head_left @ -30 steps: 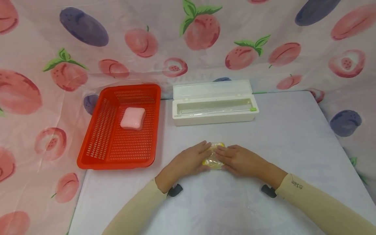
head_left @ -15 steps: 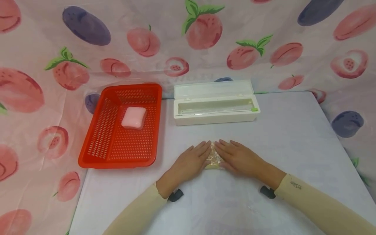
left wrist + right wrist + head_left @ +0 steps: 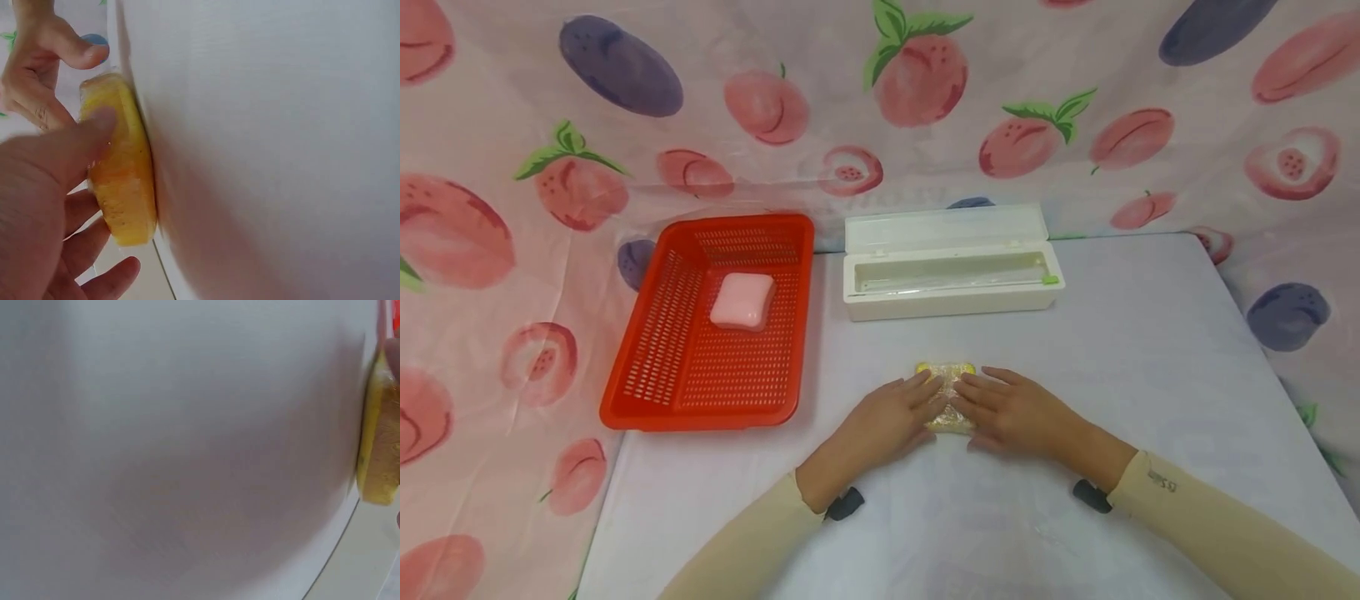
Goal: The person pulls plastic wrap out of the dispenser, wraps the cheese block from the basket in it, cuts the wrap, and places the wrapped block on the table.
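A yellow block in clear, shiny plastic film lies on the white table; I cannot tell its exact kind. My left hand rests its fingers on the block's left part, and my right hand lays its fingers on the right part. Both hands have fairly straight fingers. In the left wrist view the yellow block shows its side, with the left thumb before it and the right hand beyond. The right wrist view catches only an end of the block at its edge.
A red slotted basket stands at the left, with a pink rounded block inside. Behind the hands sits a long white cling film dispenser, lid raised, a green slider at its right end. A fruit-print cloth hangs behind.
Half a second ago both hands covered the block's far corners with fingers pointing away. Now the fingers have drawn inward across its top, and the yellow far corners show.
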`<state>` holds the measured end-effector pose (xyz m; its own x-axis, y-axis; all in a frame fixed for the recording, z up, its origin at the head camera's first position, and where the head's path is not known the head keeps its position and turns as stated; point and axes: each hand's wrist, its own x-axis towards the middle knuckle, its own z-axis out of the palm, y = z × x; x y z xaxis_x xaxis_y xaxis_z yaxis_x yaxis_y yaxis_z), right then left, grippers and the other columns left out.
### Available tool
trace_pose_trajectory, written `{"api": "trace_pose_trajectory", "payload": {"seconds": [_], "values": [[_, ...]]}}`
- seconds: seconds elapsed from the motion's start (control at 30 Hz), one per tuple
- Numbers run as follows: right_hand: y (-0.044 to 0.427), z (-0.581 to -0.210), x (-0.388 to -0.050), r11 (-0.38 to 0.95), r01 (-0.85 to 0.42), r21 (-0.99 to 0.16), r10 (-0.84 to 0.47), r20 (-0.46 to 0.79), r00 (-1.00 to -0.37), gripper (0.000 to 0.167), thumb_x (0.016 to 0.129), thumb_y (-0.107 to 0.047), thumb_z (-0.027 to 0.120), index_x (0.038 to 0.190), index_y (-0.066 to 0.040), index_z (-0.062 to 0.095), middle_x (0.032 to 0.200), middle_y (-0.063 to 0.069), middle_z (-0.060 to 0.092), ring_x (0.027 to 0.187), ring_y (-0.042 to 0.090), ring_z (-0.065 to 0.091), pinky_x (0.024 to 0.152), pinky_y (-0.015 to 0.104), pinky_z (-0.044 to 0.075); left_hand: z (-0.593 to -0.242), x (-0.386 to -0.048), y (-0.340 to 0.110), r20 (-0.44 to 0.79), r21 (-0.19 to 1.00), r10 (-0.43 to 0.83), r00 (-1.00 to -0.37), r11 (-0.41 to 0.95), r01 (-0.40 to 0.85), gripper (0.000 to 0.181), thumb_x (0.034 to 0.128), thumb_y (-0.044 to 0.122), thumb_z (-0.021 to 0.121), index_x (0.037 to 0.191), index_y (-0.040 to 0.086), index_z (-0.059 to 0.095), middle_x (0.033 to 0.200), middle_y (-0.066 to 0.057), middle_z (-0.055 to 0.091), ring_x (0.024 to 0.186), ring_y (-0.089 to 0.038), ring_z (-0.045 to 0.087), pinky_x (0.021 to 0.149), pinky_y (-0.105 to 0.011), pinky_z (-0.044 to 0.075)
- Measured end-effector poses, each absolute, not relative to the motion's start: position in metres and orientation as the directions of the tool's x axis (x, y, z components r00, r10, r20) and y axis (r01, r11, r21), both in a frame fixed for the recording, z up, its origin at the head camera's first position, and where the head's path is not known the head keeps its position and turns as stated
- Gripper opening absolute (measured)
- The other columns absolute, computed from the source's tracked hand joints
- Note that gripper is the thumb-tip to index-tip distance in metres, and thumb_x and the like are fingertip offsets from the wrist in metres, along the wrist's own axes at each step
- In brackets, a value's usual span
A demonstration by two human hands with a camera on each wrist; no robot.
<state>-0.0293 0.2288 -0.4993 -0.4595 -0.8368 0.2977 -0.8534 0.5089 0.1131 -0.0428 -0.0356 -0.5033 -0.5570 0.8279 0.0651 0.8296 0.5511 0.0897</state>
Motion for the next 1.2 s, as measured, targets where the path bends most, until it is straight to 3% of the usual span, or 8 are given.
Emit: {"api": "trace_pose_trajectory", "payload": {"seconds": [0.17, 0.3, 0.47, 0.57, 0.83, 1.03, 1.2], "values": [[0.228, -0.505, -0.031, 0.493, -0.851, 0.182, -0.844, 0.338, -0.416, 0.061, 0.074, -0.039, 0.089, 0.124, -0.009, 0.073, 0.123, 0.011, 0.074, 0.113, 0.023, 0.072, 0.095, 0.045, 0.057, -0.502, -0.044, -0.033, 0.099, 0.061, 0.835, -0.541, 0.537, 0.841, 0.053, 0.0953, 0.035, 0.072, 0.144, 0.020, 0.059, 0.153, -0.002, 0.054, 0.143, -0.022, 0.051, 0.110, -0.033, 0.048], [0.228, -0.509, -0.031, 0.492, -0.850, 0.189, -0.840, 0.362, -0.405, 0.055, 0.076, -0.038, 0.086, 0.122, -0.009, 0.075, 0.121, 0.011, 0.075, 0.111, 0.023, 0.073, 0.092, 0.043, 0.058, -0.502, -0.045, -0.032, 0.109, 0.122, 0.818, -0.565, 0.553, 0.824, 0.056, 0.0917, 0.033, 0.077, 0.143, 0.016, 0.061, 0.151, -0.004, 0.056, 0.141, -0.022, 0.052, 0.110, -0.032, 0.048], [0.228, -0.509, -0.032, 0.484, -0.857, 0.178, -0.843, 0.357, -0.402, 0.052, 0.078, -0.036, 0.085, 0.122, -0.010, 0.074, 0.121, 0.010, 0.075, 0.111, 0.023, 0.073, 0.092, 0.042, 0.058, -0.502, -0.050, -0.032, 0.061, 0.213, 0.764, -0.642, 0.619, 0.756, 0.076, 0.0870, 0.039, 0.081, 0.150, 0.010, 0.051, 0.160, -0.007, 0.041, 0.147, -0.022, 0.043, 0.114, -0.032, 0.045], [0.228, -0.508, -0.032, 0.479, -0.860, 0.176, -0.850, 0.338, -0.404, 0.055, 0.077, -0.036, 0.087, 0.123, -0.011, 0.074, 0.123, 0.009, 0.075, 0.114, 0.023, 0.072, 0.094, 0.043, 0.057, -0.502, -0.053, -0.033, 0.001, 0.226, 0.760, -0.650, 0.634, 0.740, 0.081, 0.0894, 0.043, 0.078, 0.155, 0.010, 0.043, 0.167, -0.005, 0.032, 0.154, -0.022, 0.033, 0.116, -0.034, 0.042], [0.228, -0.505, -0.031, 0.464, -0.869, 0.170, -0.864, 0.305, -0.402, 0.057, 0.076, -0.033, 0.090, 0.126, -0.013, 0.072, 0.129, 0.004, 0.072, 0.121, 0.020, 0.068, 0.097, 0.042, 0.056, -0.503, -0.055, -0.035, -0.015, 0.226, 0.773, -0.634, 0.620, 0.751, 0.079, 0.0924, 0.045, 0.074, 0.156, 0.012, 0.042, 0.165, -0.002, 0.038, 0.153, -0.020, 0.035, 0.117, -0.036, 0.041], [0.228, -0.504, -0.032, 0.458, -0.884, 0.096, -0.861, 0.295, -0.414, 0.051, 0.079, -0.024, 0.087, 0.126, -0.010, 0.072, 0.129, 0.003, 0.072, 0.119, 0.019, 0.069, 0.096, 0.040, 0.057, -0.504, -0.055, -0.036, 0.007, 0.243, 0.784, -0.620, 0.601, 0.762, 0.076, 0.0936, 0.043, 0.073, 0.156, 0.011, 0.042, 0.164, -0.004, 0.038, 0.152, -0.021, 0.036, 0.117, -0.035, 0.041], [0.230, -0.504, -0.032, 0.485, -0.869, -0.097, -0.805, 0.338, -0.487, 0.052, 0.077, -0.014, 0.088, 0.126, -0.007, 0.072, 0.127, 0.006, 0.073, 0.119, 0.022, 0.070, 0.095, 0.041, 0.058, -0.504, -0.056, -0.036, 0.011, 0.285, 0.795, -0.606, 0.579, 0.764, 0.083, 0.0888, 0.042, 0.079, 0.156, 0.010, 0.041, 0.166, -0.008, 0.033, 0.155, -0.024, 0.031, 0.120, -0.036, 0.037]]}}
